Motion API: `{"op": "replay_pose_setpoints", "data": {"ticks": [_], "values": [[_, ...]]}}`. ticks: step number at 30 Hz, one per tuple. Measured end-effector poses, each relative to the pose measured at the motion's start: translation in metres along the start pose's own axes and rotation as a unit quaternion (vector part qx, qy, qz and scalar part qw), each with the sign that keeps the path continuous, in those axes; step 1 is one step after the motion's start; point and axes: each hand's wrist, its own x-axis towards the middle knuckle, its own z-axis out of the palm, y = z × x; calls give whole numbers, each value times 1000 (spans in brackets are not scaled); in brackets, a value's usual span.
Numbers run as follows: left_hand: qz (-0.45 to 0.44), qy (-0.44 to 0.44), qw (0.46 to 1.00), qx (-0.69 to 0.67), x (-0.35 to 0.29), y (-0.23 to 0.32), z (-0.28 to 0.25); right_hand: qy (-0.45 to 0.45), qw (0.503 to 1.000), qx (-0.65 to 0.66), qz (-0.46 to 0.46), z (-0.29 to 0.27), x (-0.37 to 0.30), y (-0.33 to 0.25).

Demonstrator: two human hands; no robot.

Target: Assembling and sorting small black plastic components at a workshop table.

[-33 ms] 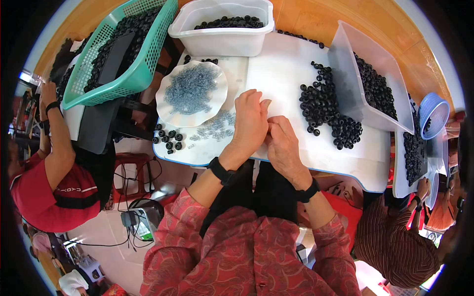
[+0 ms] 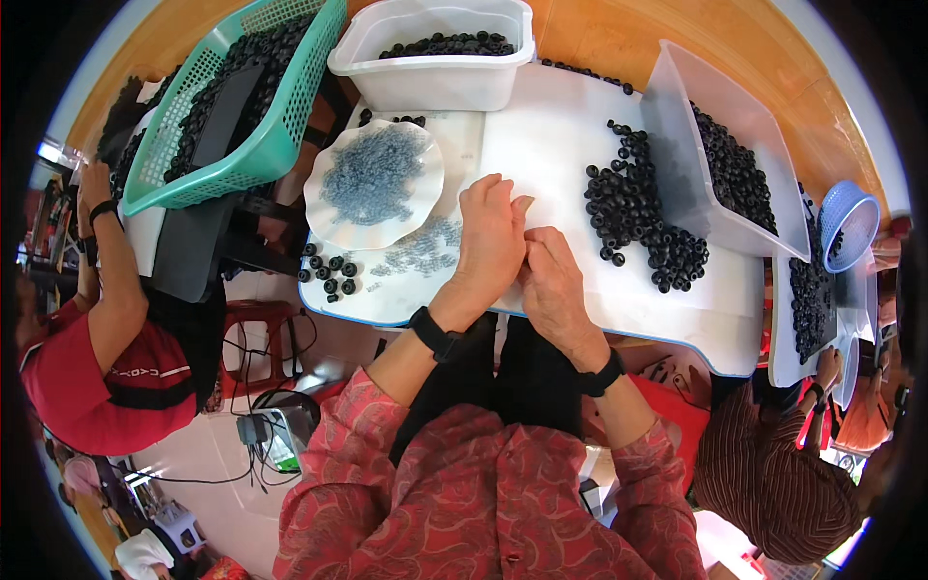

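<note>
"Where is the thing being handled?"

"Between the left hand (image 2: 488, 237) and the right hand (image 2: 553, 295), if anything is there. They meet over the near edge of a blue-rimmed white tabletop (image 2: 541, 126), fingers curled inward. The tips are hidden, so I can't tell how narrow they are or what they hold."

"Why so close together?"

"Perhaps so one steadies the other over something small."

"What lies nearest?"

"To the left, loose translucent grey-blue pieces (image 2: 418, 249). Beyond them a heap of similar pieces (image 2: 375, 176) sits on a wavy-rimmed white plate (image 2: 329, 222), which probably keeps them gathered. Near it stands a small group of round black pieces (image 2: 336, 262)."

"And to the right?"

"A wider spread of round black beads (image 2: 626, 198), presumably left loose for easy reach, beside a translucent plastic box (image 2: 749, 244) holding more."

"Farther out?"

"A white plastic tub (image 2: 430, 82) at the far side and a green plastic basket (image 2: 290, 126) at far left, both likely keeping black pieces contained."
</note>
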Motion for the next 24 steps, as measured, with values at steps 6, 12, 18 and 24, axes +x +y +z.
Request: {"op": "replay_pose_setpoints", "data": {"ticks": [6, 12, 18, 24], "values": [[45, 4, 993, 111, 0, -2, 2, 5, 1000, 7, -5, 0, 0, 2], [45, -6, 979, 198, -1, -2, 1, -3, 1000, 17, -3, -5, 0, 3], [25, -32, 980, 195, -1, -2, 1, -2, 997, 71, 33, -10, -3, 0], [23, -61, 976, 207, 0, 2, 0, 44, 994, 92, 49, -10, -3, 1]]}}
